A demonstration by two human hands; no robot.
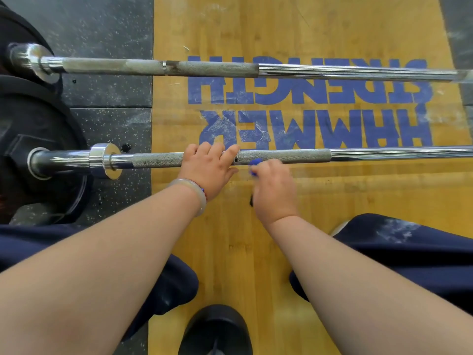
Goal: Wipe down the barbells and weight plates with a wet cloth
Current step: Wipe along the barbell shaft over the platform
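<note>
Head view: two barbells lie across the wooden platform, their left ends over the black rubber mat. My left hand rests palm-down on the near barbell, fingers spread loosely over the rough grip section, not clenched. My right hand sits just beside it, closed around a small blue cloth; only a bit of blue shows past the fingers, right against the near side of the bar.

Progress, my read: early on. The near barbell's grip section has dark specks left of my hand, so this bar looks unfinished. The far barbell, toward the platform's far edge, carries chalky white residue and a rusty patch near its ring mark; looks untouched. The black weight plate on the near bar's left end, over the mat, looks dusty too, though I can't tell for certain. Left to do: the rest of this bar, the whole far bar, the plates.
</note>
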